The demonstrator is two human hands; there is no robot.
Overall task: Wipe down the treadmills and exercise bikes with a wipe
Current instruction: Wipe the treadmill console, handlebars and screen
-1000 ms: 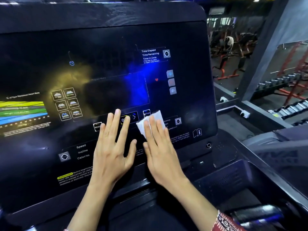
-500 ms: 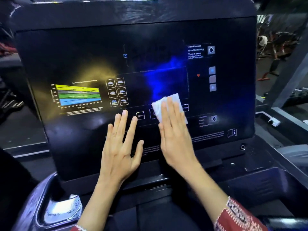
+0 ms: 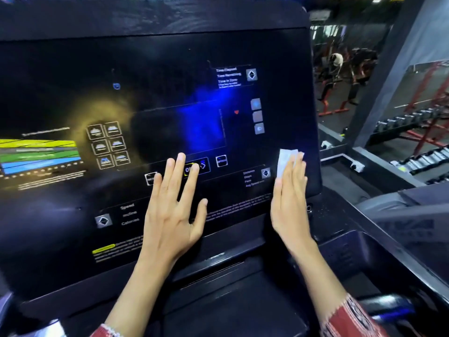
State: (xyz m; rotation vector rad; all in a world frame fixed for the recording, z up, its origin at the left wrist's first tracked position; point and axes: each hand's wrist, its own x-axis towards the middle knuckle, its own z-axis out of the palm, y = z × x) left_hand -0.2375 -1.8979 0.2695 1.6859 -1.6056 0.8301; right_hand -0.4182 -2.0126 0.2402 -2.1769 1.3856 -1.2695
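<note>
We have the white wipe (image 3: 286,160) pinned flat against the treadmill console (image 3: 145,57), low on its face and just inside its right edge. It lies under the straight, unclenched fingers (image 3: 297,171) of our right hand (image 3: 289,198). Nothing curls round the wipe, so only pressure holds it. That is the first risk: as we judge it, one more sweep toward the console's right edge carries the wipe over the rim, where the pressure is lost and it drops beside the console. A dry patch could also make the wipe bunch and slide out from under the fingertips. Our left hand (image 3: 172,212) lies spread and released, grasping nothing, on the lower middle of the console, its fingertips over the row of printed keys (image 3: 221,161). Leaning on that hand may press a key and start a program, and the bare palm probably leaves smears on the glossy face. A small round socket (image 3: 309,208) sits just below the console's lower right corner; a wet wipe dragged down there could push moisture in. We cannot tell whether the console's left half has been wiped.
</note>
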